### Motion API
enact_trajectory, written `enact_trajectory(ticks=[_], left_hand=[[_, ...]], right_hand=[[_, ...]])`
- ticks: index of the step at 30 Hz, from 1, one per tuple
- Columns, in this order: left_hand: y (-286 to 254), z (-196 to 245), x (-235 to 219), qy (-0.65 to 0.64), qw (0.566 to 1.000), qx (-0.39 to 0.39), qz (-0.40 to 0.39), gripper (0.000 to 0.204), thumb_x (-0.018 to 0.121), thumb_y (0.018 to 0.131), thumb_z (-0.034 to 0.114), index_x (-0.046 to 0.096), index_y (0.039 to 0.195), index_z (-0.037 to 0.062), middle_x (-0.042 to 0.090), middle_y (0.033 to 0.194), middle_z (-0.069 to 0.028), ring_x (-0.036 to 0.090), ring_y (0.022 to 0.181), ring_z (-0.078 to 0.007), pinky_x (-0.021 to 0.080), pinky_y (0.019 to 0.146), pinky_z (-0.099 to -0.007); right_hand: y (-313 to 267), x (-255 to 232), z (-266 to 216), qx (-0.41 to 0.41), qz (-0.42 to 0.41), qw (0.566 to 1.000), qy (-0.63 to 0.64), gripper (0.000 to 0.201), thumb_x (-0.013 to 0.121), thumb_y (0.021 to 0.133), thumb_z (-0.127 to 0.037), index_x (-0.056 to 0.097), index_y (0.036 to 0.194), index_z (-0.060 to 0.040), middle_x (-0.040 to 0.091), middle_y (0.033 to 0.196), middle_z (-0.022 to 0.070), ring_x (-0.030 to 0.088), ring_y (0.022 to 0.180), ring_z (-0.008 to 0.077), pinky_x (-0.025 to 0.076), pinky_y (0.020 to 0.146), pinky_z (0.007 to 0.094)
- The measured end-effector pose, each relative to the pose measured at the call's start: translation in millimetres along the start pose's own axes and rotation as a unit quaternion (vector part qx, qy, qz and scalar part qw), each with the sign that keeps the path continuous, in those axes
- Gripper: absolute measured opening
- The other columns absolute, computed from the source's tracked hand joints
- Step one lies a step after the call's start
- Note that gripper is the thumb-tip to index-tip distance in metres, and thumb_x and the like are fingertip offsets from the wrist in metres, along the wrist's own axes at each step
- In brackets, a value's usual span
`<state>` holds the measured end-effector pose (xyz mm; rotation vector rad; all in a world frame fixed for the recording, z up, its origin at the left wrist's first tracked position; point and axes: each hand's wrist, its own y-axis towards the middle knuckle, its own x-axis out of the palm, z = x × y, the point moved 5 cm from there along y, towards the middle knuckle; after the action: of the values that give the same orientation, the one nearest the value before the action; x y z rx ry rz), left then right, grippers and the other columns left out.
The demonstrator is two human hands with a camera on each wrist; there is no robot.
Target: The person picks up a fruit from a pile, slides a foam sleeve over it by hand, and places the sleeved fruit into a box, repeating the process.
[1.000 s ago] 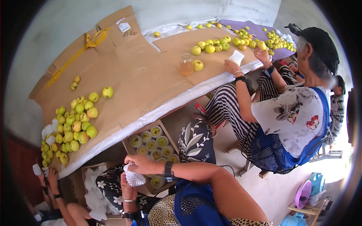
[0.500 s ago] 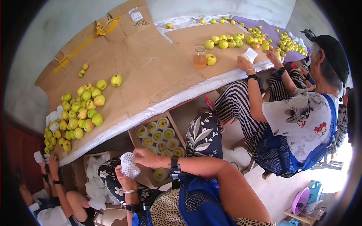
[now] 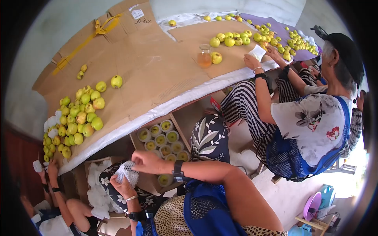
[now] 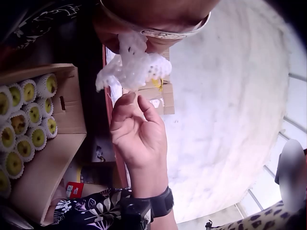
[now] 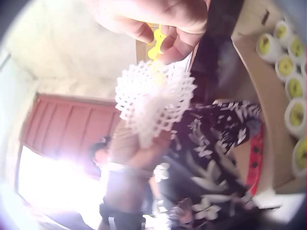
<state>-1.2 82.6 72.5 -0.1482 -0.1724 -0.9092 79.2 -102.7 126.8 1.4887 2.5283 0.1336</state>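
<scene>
A white foam net sleeve is held by its gathered end in my left hand, low over my lap. Its mesh mouth spreads like a rosette in the right wrist view. My right hand is bent over that mouth with loosely curled fingers, fingertips right at the rim. A gap shows between its thumb and forefinger in the right wrist view. The left fingers are partly hidden behind the foam. In the left wrist view the bunched sleeve sits between both hands.
A cardboard box of sleeved apples stands beside my knees. Loose white sleeves fill another box at left. On the cardboard-covered table lie apple piles and a jar. A person sits at right; another person's hand is at left.
My hands have moved left with the sleeve, and its mouth has turned and spread. The right fingers have shifted along its rim. The seated person's right hand has moved down toward their own sleeve.
</scene>
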Motion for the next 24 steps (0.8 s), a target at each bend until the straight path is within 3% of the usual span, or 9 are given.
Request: enact_trajectory(ticks=[1,2,6,7,10,12,17,19,24], left_hand=[[0.7,11.1,1.2,0.164,0.98,0.113,0.003,0.039,0.063,0.07,-0.005,0.04,0.1,0.0074,0.049,0.097,-0.0086,0.052,0.088,-0.0202,0.046,0.079,-0.0334],[-1.9,21.8,5.2,0.322,0.92,0.223,0.01,0.04,0.065,0.068,-0.004,0.041,0.099,0.0061,0.047,0.095,-0.0077,0.049,0.088,-0.0198,0.043,0.081,-0.033],[-27.0,45.6,38.7,0.312,0.928,0.202,-0.011,0.043,0.072,0.066,0.003,0.042,0.096,0.0042,0.046,0.095,-0.0081,0.046,0.09,-0.0198,0.037,0.085,-0.0324],[-26.9,46.1,39.3,0.324,0.921,0.218,-0.009,0.044,0.073,0.065,0.004,0.042,0.097,0.0039,0.046,0.095,-0.0082,0.045,0.092,-0.02,0.036,0.086,-0.0331],[-26.3,54.3,42.1,0.329,0.91,0.253,0.002,0.041,0.071,0.069,0.008,0.042,0.097,0.0027,0.043,0.096,-0.0083,0.042,0.093,-0.0218,0.033,0.089,-0.0346],[-27.5,58.2,43.5,0.332,0.909,0.253,0.011,0.039,0.07,0.071,0.009,0.042,0.097,0.002,0.042,0.096,-0.0086,0.041,0.093,-0.0216,0.031,0.09,-0.0342],[-22.3,43.9,32.0,0.275,0.938,0.211,-0.001,0.035,0.066,0.077,0.012,0.042,0.1,0.0009,0.041,0.098,-0.0087,0.039,0.094,-0.0207,0.03,0.09,-0.0342],[-23.6,38.5,34.5,0.278,0.938,0.206,-0.006,0.032,0.064,0.079,0.009,0.042,0.1,0.0028,0.042,0.095,-0.0069,0.041,0.089,-0.0178,0.035,0.085,-0.0319],[-25.5,2.3,41.4,0.08,0.991,-0.025,-0.106,0.029,0.06,0.081,0.002,0.041,0.103,0.0074,0.05,0.089,-0.0038,0.05,0.077,-0.0117,0.045,0.068,-0.0245]], right_hand=[[-5.0,9.8,-3.9,-0.001,-0.043,0.999,0.027,0.031,0.067,0.075,-0.025,0.053,0.09,-0.0012,0.06,0.074,0.0092,0.059,0.066,0.0175,0.048,0.061,0.0304],[-10.1,21.1,-6.9,-0.004,-0.089,0.995,0.055,0.033,0.068,0.074,-0.026,0.053,0.087,-0.0004,0.06,0.073,0.0117,0.06,0.067,0.0207,0.048,0.061,0.032],[-12.7,37.1,19.7,0.038,-0.04,0.988,0.147,0.041,0.067,0.076,-0.036,0.053,0.085,0.0017,0.058,0.074,0.0119,0.057,0.07,0.0195,0.047,0.065,0.0313],[-15.4,25.3,12.5,0.051,-0.02,0.994,0.093,0.042,0.064,0.079,-0.037,0.053,0.085,0.0031,0.058,0.073,0.0098,0.055,0.069,0.0182,0.046,0.064,0.0316],[-14.8,38.3,26.5,0.074,-0.098,0.983,0.136,0.03,0.058,0.085,-0.028,0.054,0.096,-0.001,0.056,0.082,0.0025,0.051,0.072,0.0094,0.045,0.063,0.0245],[-20.5,43.5,30.0,0.14,-0.125,0.968,0.168,0.029,0.057,0.085,-0.026,0.053,0.094,0.001,0.057,0.078,0.0037,0.052,0.067,0.0108,0.044,0.057,0.0266],[-20.9,45.1,51.9,0.238,-0.023,0.92,0.31,0.019,0.05,0.088,-0.018,0.051,0.092,0.0007,0.054,0.077,0.0028,0.05,0.064,0.0085,0.041,0.053,0.0256],[-10.2,35.1,61.2,0.173,0.034,0.954,0.242,0.019,0.049,0.089,-0.018,0.05,0.092,0.0009,0.054,0.077,0.0029,0.051,0.066,0.0097,0.042,0.056,0.0256],[-6.3,24.0,54.1,0.063,0.124,0.982,0.128,0.018,0.046,0.089,-0.014,0.047,0.102,-0.0009,0.058,0.083,0.0115,0.056,0.074,0.0181,0.044,0.063,0.0325]])
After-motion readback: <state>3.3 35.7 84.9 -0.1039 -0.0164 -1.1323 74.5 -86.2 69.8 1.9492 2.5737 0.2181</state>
